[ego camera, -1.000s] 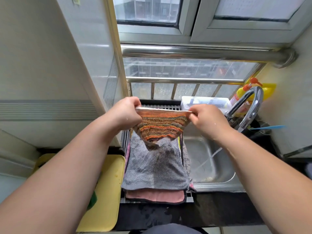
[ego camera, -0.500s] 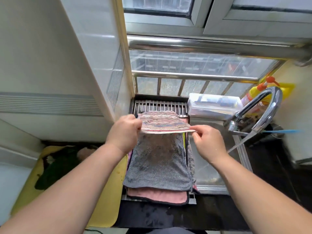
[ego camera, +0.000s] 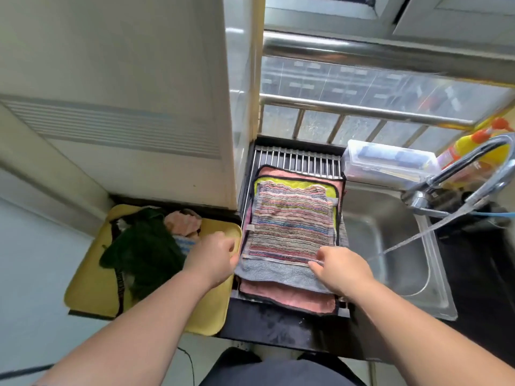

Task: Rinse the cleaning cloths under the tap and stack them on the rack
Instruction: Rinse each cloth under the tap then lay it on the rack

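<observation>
A striped multicoloured cloth (ego camera: 289, 224) lies flat on top of the stack on the metal rack (ego camera: 298, 158), over a grey cloth (ego camera: 278, 274), a yellow-green one (ego camera: 278, 182) and a pink one (ego camera: 287, 298). My right hand (ego camera: 342, 271) pinches the striped cloth's near right corner. My left hand (ego camera: 214, 257) hovers at the stack's near left edge, fingers loosely curled, with nothing seen in it. On the yellow tray (ego camera: 92, 288) to the left lie a dark green cloth (ego camera: 145, 252) and a pink one (ego camera: 184, 221). Water (ego camera: 418, 235) runs from the tap (ego camera: 473, 154) into the sink (ego camera: 434, 274).
A clear plastic box (ego camera: 387, 160) sits behind the sink, and a yellow bottle (ego camera: 468, 146) stands beside the tap. A white cabinet wall (ego camera: 139, 107) rises left of the rack. Window bars (ego camera: 362, 110) run behind it. The dark counter edge (ego camera: 267, 327) is wet.
The striped cloth went from held up in both hands to lying flat on the stack. Both hands came down to its near edge, and my left hand let go.
</observation>
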